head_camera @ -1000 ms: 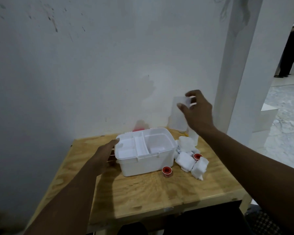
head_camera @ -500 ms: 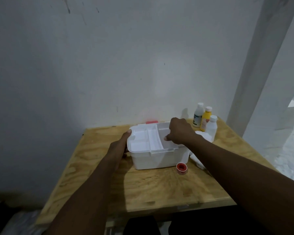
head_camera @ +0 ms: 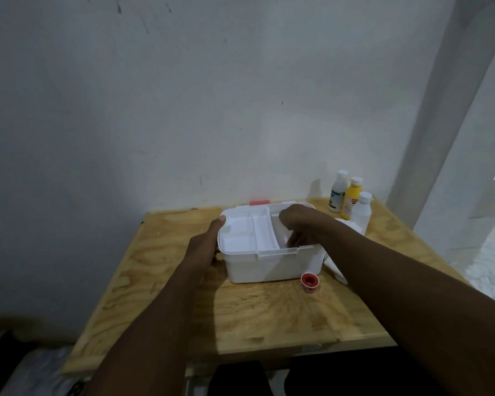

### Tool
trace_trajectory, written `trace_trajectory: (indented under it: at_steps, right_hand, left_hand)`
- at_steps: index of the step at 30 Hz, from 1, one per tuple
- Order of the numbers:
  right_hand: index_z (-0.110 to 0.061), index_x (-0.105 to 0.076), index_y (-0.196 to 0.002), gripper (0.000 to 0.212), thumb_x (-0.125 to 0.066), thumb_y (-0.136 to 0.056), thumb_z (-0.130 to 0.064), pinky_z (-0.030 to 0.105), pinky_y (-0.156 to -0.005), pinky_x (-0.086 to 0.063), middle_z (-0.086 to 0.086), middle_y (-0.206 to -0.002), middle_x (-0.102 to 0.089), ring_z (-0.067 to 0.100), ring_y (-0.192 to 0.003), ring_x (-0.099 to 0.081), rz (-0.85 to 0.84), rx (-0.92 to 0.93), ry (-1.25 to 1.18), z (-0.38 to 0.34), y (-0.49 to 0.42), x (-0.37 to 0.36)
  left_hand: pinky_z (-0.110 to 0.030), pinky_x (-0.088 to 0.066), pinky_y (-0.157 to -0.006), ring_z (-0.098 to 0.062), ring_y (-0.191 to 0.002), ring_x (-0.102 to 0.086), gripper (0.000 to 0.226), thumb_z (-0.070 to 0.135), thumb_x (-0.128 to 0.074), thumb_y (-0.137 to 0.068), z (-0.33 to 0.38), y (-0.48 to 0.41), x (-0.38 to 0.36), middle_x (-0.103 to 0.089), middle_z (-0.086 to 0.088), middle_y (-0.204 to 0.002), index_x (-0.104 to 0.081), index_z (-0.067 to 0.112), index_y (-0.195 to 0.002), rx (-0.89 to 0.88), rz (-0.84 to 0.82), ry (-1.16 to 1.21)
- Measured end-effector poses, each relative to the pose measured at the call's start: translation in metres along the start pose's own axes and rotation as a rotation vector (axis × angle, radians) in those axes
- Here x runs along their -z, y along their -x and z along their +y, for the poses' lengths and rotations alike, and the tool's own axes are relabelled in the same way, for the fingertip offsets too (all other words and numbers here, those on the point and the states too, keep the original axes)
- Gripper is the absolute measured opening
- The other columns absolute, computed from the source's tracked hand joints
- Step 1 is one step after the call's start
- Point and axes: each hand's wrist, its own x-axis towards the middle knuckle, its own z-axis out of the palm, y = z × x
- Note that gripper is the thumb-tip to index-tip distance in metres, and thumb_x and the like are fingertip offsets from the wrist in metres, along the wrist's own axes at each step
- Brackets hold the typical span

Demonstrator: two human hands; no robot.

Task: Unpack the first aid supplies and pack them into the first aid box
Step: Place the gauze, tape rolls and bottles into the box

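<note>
The white first aid box (head_camera: 269,267) stands open on the wooden table (head_camera: 269,315), with a divided white tray (head_camera: 237,235) in its top. My left hand (head_camera: 203,250) grips the box's left side, thumb on the rim. My right hand (head_camera: 297,227) reaches into the tray's right compartment, fingers curled downward; whether it holds anything is hidden. A red tape roll (head_camera: 310,282) lies against the box's front right corner. White gauze packs (head_camera: 336,267) show partly behind my right forearm.
Three bottles stand at the table's back right: a white one with a green label (head_camera: 337,195), a yellow one (head_camera: 351,198) and a clear one (head_camera: 362,212). A red part (head_camera: 259,202) shows behind the box. The wall is behind, a white pillar (head_camera: 440,110) to the right.
My right hand came down from beside the pillar to the box and now dips its fingers into the right compartment. The left hand stayed on the box's left side. The camera moved closer.
</note>
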Motion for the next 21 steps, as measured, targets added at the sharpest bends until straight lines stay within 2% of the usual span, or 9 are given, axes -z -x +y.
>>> trace_trajectory:
  at_steps: [2, 4, 7, 10, 13, 15, 18, 21]
  right_hand:
    - [0.005, -0.052, -0.114, 0.048, -0.033, -0.099, -0.036, 0.042, -0.087, -0.057, 0.026, -0.096, -0.072, 0.035, -0.086, -0.071, -0.071, -0.070, -0.229, 0.001, -0.004, -0.001]
    - [0.006, -0.050, -0.119, 0.065, -0.030, -0.099, -0.053, 0.039, -0.075, -0.057, 0.026, -0.094, -0.069, 0.034, -0.076, -0.069, -0.127, -0.062, -0.376, 0.003, -0.006, -0.003]
    - [0.007, -0.049, -0.127, 0.087, -0.022, -0.095, -0.069, 0.038, -0.069, -0.056, 0.026, -0.107, -0.067, 0.034, -0.080, -0.068, -0.239, -0.015, -0.448, 0.004, -0.006, -0.006]
    - [-0.002, -0.052, -0.128, 0.084, -0.025, -0.092, -0.073, 0.037, -0.069, -0.056, 0.020, -0.106, -0.068, 0.032, -0.089, -0.068, -0.301, 0.059, -0.530, -0.001, -0.007, -0.016]
    - [-0.011, -0.055, -0.128, 0.084, -0.031, -0.085, -0.079, 0.042, -0.088, -0.056, 0.015, -0.111, -0.071, 0.032, -0.099, -0.069, -0.299, 0.124, -0.536, -0.009, -0.015, -0.028]
    - [-0.012, -0.056, -0.126, 0.084, -0.033, -0.082, -0.081, 0.044, -0.094, -0.055, 0.016, -0.110, -0.071, 0.032, -0.099, -0.070, -0.285, 0.135, -0.512, -0.014, -0.016, -0.034]
    - [-0.012, -0.058, -0.121, 0.086, -0.036, -0.079, -0.083, 0.045, -0.097, -0.053, 0.016, -0.109, -0.072, 0.033, -0.100, -0.069, -0.282, 0.130, -0.470, -0.018, -0.017, -0.039]
    - [-0.011, -0.058, -0.120, 0.080, -0.035, -0.085, -0.079, 0.041, -0.091, -0.054, 0.018, -0.110, -0.070, 0.032, -0.097, -0.068, -0.294, 0.158, -0.440, -0.017, -0.013, -0.037]
  left_hand:
    - [-0.033, -0.052, -0.069, -0.027, -0.083, -0.068, 0.058, 0.067, -0.055, -0.084, 0.001, 0.001, -0.001, -0.077, -0.010, -0.096, -0.077, 0.016, -0.098, 0.001, 0.009, -0.002]
    - [-0.030, -0.050, -0.064, -0.026, -0.083, -0.068, 0.054, 0.062, -0.055, -0.088, 0.003, 0.004, -0.002, -0.076, -0.009, -0.096, -0.076, 0.014, -0.100, 0.008, 0.020, 0.016]
    - [-0.029, -0.049, -0.061, -0.024, -0.081, -0.068, 0.051, 0.059, -0.056, -0.089, 0.005, 0.006, -0.003, -0.076, -0.008, -0.096, -0.075, 0.013, -0.100, 0.012, 0.034, 0.036]
    - [-0.031, -0.050, -0.063, -0.026, -0.082, -0.068, 0.048, 0.057, -0.057, -0.090, 0.005, 0.006, -0.004, -0.076, -0.009, -0.095, -0.074, 0.013, -0.098, 0.014, 0.062, 0.049]
    - [-0.033, -0.051, -0.068, -0.027, -0.080, -0.068, 0.043, 0.054, -0.058, -0.089, 0.008, 0.004, 0.000, -0.076, -0.010, -0.094, -0.074, 0.015, -0.093, 0.018, 0.103, 0.062]
    - [-0.034, -0.052, -0.070, -0.028, -0.080, -0.069, 0.041, 0.053, -0.059, -0.089, 0.009, 0.002, 0.006, -0.076, -0.010, -0.093, -0.074, 0.015, -0.092, 0.014, 0.123, 0.063]
    - [-0.034, -0.053, -0.068, -0.029, -0.081, -0.070, 0.043, 0.053, -0.059, -0.089, 0.009, 0.001, 0.013, -0.076, -0.010, -0.090, -0.074, 0.014, -0.093, 0.011, 0.133, 0.061]
    - [-0.033, -0.053, -0.066, -0.029, -0.080, -0.070, 0.043, 0.054, -0.059, -0.089, 0.009, 0.002, 0.014, -0.076, -0.009, -0.090, -0.074, 0.014, -0.092, 0.014, 0.130, 0.064]
